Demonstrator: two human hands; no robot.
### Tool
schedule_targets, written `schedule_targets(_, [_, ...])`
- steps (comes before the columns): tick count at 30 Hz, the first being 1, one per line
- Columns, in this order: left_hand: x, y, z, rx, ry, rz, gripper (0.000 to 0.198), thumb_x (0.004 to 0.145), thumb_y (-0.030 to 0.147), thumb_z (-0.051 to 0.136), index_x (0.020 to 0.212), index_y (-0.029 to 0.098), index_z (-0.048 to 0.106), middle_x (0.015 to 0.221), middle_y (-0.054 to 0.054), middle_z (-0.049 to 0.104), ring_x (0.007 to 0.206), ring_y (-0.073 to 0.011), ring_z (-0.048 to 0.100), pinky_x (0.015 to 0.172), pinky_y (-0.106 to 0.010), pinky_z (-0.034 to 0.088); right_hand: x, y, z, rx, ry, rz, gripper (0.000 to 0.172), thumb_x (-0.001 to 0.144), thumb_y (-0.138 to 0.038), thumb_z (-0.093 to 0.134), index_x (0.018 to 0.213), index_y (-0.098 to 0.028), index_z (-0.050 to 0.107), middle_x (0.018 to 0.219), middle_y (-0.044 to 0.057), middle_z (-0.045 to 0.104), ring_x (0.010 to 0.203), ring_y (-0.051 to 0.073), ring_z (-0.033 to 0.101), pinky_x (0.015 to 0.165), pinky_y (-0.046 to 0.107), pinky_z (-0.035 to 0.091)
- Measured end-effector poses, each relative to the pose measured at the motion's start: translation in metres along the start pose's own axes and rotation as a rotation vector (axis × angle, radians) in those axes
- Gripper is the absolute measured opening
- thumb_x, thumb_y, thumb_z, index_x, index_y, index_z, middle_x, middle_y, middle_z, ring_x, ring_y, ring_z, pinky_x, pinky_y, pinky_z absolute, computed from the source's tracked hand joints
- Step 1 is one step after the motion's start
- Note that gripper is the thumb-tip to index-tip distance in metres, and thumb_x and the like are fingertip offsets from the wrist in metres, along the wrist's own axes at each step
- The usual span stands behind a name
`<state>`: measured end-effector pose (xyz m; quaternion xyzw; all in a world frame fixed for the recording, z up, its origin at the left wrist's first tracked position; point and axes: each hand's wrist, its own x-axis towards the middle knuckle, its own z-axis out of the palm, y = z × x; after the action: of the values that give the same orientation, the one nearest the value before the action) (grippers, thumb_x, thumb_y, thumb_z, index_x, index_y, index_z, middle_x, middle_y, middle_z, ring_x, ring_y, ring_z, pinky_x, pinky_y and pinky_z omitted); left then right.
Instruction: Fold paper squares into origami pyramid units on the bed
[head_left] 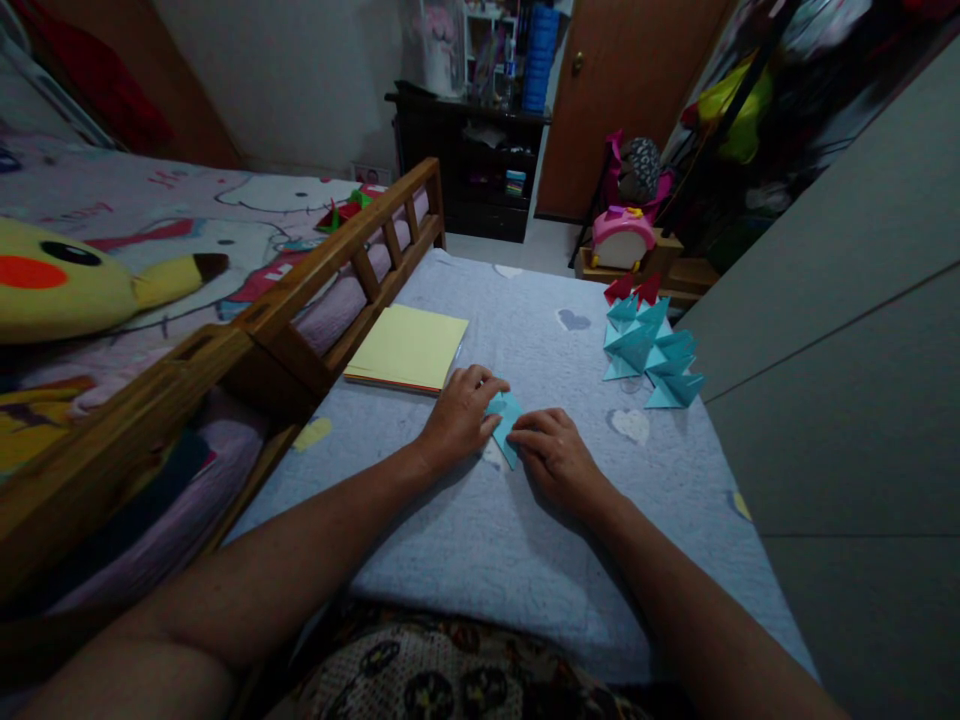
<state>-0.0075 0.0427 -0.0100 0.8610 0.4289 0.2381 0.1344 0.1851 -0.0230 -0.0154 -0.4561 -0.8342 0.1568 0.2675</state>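
A small folded piece of light blue paper (507, 420) lies on the pale blue mattress (465, 540) in front of me. My left hand (459, 412) rests on its left side with the fingers curled down onto it. From the right, my right hand (553, 450) presses on the paper, fingers bent and close together. Both hands pin the paper flat against the sheet; most of it is hidden under them.
A stack of square paper with a yellow top sheet (409, 347) lies to the left. Several folded blue and red paper pieces (646, 342) sit at the right. A wooden bed rail (247, 330) runs along the left, a grey cupboard wall (847, 380) along the right.
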Motion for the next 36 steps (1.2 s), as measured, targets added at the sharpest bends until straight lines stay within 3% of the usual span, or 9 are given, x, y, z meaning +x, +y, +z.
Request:
schedule_targets(3, [-0.001, 0.000, -0.001, -0.020, -0.159, 0.091, 0.016, 0.090, 0.012, 0.058, 0.092, 0.019, 0.071, 0.095, -0.006, 0.066, 0.095, -0.0225, 0.059, 0.089, -0.036, 0.048, -0.001, -0.001, 0.000, -0.019, -0.015, -0.010, 0.030, 0.096, -0.017, 0.052, 0.115, -0.025, 0.073, 0.120, 0.009, 0.069, 0.111, 0.026, 0.056, 0.097, 0.047, 0.045])
schedule_targets(8, [-0.013, 0.010, -0.005, 0.147, -0.278, 0.135, 0.017, 0.095, 0.013, 0.053, 0.093, 0.016, 0.070, 0.094, -0.008, 0.068, 0.092, -0.0229, 0.061, 0.083, -0.033, 0.048, -0.003, -0.002, 0.000, -0.062, -0.012, 0.015, 0.032, 0.097, -0.017, 0.051, 0.122, -0.023, 0.070, 0.128, 0.007, 0.069, 0.120, 0.027, 0.054, 0.106, 0.050, 0.041])
schedule_targets(15, [-0.023, 0.021, -0.010, 0.281, -0.265, 0.163, 0.016, 0.094, 0.009, 0.051, 0.099, 0.015, 0.064, 0.101, -0.010, 0.067, 0.096, -0.0242, 0.059, 0.086, -0.037, 0.049, -0.003, -0.001, 0.000, -0.116, 0.031, 0.041, 0.034, 0.095, -0.015, 0.051, 0.122, -0.025, 0.070, 0.130, 0.005, 0.069, 0.119, 0.028, 0.056, 0.106, 0.050, 0.042])
schedule_targets(24, [-0.030, 0.032, -0.007, 0.381, -0.254, 0.081, 0.021, 0.093, 0.006, 0.047, 0.101, 0.016, 0.063, 0.101, -0.013, 0.065, 0.094, -0.0274, 0.058, 0.079, -0.037, 0.047, -0.002, 0.003, 0.000, -0.137, 0.056, 0.078, 0.030, 0.094, -0.015, 0.051, 0.115, -0.021, 0.071, 0.125, 0.010, 0.069, 0.112, 0.028, 0.055, 0.099, 0.049, 0.045])
schedule_targets(29, [-0.024, 0.026, -0.011, 0.268, -0.239, 0.103, 0.020, 0.096, 0.011, 0.046, 0.102, 0.017, 0.063, 0.099, -0.011, 0.066, 0.093, -0.0263, 0.059, 0.081, -0.037, 0.048, -0.002, 0.002, -0.001, -0.060, 0.051, 0.089, 0.032, 0.091, -0.010, 0.050, 0.117, -0.019, 0.067, 0.117, 0.012, 0.067, 0.107, 0.027, 0.053, 0.095, 0.046, 0.046])
schedule_targets(36, [-0.017, 0.004, -0.022, 0.037, -0.280, 0.145, 0.023, 0.085, 0.009, 0.058, 0.105, 0.018, 0.064, 0.109, -0.010, 0.067, 0.107, -0.0258, 0.059, 0.094, -0.039, 0.047, -0.003, -0.002, -0.002, -0.098, 0.041, 0.118, 0.025, 0.087, -0.015, 0.060, 0.111, -0.019, 0.066, 0.111, 0.012, 0.063, 0.105, 0.029, 0.052, 0.094, 0.047, 0.044])
